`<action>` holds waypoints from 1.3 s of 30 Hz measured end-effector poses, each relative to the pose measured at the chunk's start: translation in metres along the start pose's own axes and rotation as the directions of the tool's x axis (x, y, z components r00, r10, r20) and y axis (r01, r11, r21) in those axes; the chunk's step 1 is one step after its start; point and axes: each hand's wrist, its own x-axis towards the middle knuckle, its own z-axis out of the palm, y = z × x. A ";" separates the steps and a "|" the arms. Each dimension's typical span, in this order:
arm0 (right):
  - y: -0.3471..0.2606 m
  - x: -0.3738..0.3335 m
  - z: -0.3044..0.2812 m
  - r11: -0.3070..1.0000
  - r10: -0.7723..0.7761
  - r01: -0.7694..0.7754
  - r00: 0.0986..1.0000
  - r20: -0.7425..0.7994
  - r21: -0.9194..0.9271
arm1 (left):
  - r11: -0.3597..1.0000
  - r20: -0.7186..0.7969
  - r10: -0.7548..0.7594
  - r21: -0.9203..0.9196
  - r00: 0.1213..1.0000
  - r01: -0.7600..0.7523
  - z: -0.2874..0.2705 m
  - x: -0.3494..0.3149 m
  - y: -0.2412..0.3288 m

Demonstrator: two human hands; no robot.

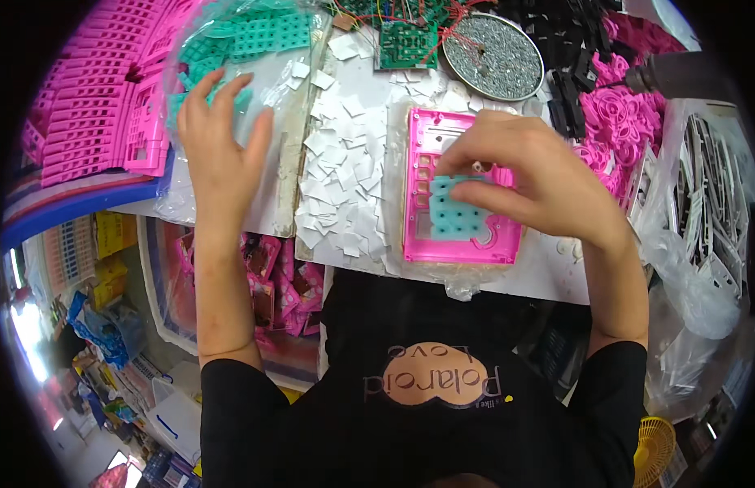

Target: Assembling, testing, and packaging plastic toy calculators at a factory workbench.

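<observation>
In front of me a pink plastic casing [507, 244] lies open-side up on the worktable. Inside it is a teal rubber keypad [454, 221] with rows of dark dots. My right hand [540, 163] is over the casing, its thumb and forefinger closed at the keypad's upper left corner. The other fingers are partly hidden. At the left, my left hand [219, 138] is raised with its fingers spread, holding nothing. It is nearest to a clear plastic bag of teal rubber keypads [267, 32].
White paper pieces [345, 163] cover the table's middle. Behind are green circuit boards [406, 45] and a round tin of small metal screws [491, 57]. Stacked pink casings [101, 89] stand left. At right are pink rings [617, 106], a dark screwdriver [678, 75] and bagged metal strips [707, 187].
</observation>
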 end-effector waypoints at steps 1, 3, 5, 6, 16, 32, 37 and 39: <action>0.007 0.000 0.007 0.998 0.043 -0.043 0.999 0.003 -0.039 | 0.999 -0.007 0.029 -0.038 1.000 -0.029 -0.002 0.001 0.017; 0.018 0.003 0.021 0.988 0.109 -0.107 0.994 0.008 -0.111 | 0.974 0.027 0.027 -0.225 0.999 -0.020 -0.004 -0.003 0.047; 0.019 0.008 0.026 0.981 0.149 -0.152 0.988 -0.036 -0.120 | 0.939 0.062 0.069 -0.341 0.996 -0.044 -0.004 -0.011 0.066; 0.018 0.010 0.026 0.976 0.182 -0.186 0.982 -0.043 -0.114 | 0.929 0.070 0.066 -0.367 0.995 -0.036 -0.002 -0.014 0.071; 0.005 -0.009 0.038 0.931 0.038 -0.130 0.964 -0.262 -0.342 | 0.906 0.137 0.088 -0.423 0.987 -0.022 0.024 0.024 0.058; -0.023 -0.059 0.036 0.976 -0.100 0.046 0.963 -0.249 -0.213 | 0.926 -0.003 0.082 -0.369 0.997 -0.078 0.103 0.098 0.057; -0.021 -0.051 0.033 0.990 -0.132 0.103 0.926 -0.354 -0.100 | -0.546 0.692 -0.314 -0.691 0.650 0.473 0.073 0.115 0.010; -0.016 -0.041 0.030 0.991 -0.130 0.116 0.919 -0.373 -0.059 | -0.588 0.843 -0.041 -0.454 0.536 0.669 0.062 0.103 0.010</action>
